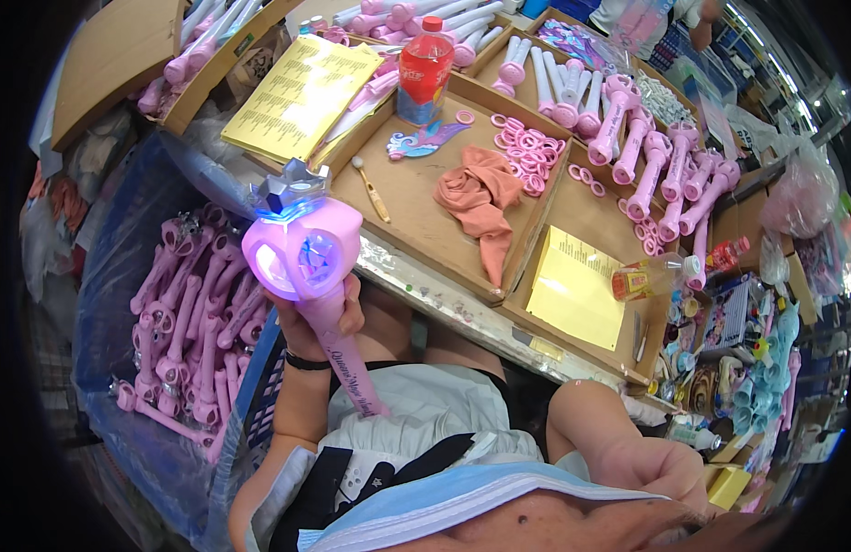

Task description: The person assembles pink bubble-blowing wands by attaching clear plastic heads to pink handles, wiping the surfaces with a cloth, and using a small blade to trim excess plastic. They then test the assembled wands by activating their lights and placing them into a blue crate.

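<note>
My left hand (338, 317) is closed round the handle of a pink toy wand (352, 368), holding it upright over my lap. The wand's round head glows blue and violet through its clear windows, and a silver crown (292, 187) tops it. Dark lettering runs down the handle. My right arm is bent back towards me at the lower right, and the part nearest my right hand (672, 471) shows no clear fingers. To the left of the held wand, a blue, plastic-lined basket (135, 221) holds many similar pink wands (200, 331).
Cardboard trays (398, 244) on the bench hold an orange cloth (480, 189), a toothbrush (373, 193), pink rings (531, 152) and wand parts (642, 138). A red drink bottle (423, 74), yellow sheets (301, 92) and a clear bottle (655, 278) are nearby. Another person (619, 18) is at the far side.
</note>
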The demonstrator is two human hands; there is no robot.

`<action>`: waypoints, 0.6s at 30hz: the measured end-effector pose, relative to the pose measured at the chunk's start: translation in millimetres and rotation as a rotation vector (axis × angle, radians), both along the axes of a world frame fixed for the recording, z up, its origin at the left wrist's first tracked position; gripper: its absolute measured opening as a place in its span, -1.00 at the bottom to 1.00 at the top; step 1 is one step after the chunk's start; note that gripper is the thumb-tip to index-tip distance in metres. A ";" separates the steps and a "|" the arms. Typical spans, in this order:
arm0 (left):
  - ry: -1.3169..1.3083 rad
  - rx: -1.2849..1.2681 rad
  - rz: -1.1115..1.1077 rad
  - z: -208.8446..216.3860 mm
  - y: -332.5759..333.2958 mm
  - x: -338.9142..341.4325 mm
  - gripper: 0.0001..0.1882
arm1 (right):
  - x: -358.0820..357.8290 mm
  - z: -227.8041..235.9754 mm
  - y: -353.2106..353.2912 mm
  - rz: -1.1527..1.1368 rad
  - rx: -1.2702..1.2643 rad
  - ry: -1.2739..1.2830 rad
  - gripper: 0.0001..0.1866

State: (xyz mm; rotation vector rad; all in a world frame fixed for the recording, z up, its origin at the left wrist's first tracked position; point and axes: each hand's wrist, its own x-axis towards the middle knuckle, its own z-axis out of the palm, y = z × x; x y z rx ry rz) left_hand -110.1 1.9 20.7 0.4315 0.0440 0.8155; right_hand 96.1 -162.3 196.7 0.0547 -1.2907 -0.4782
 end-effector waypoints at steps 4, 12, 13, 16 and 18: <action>0.149 0.020 0.058 -5.5 -3.4 2.0 0.02 | -1.7 -0.6 -3.8 -0.061 -0.037 0.050 -0.90; 0.209 0.244 -0.034 -17.6 -26.5 -10.0 0.00 | 0.4 -2.0 -7.6 -0.043 -0.008 0.049 -0.89; 0.199 0.250 -0.047 -19.4 -29.7 -12.0 0.00 | 0.6 -2.0 -7.6 -0.030 -0.006 0.047 -0.89; 0.320 0.272 0.003 -22.3 -39.0 -15.4 -0.09 | 0.2 -2.9 -6.3 -0.033 -0.027 0.057 -0.87; 0.331 0.259 0.023 -22.1 -41.0 -16.1 -0.15 | -0.5 -4.5 -4.6 -0.045 -0.082 0.073 -0.88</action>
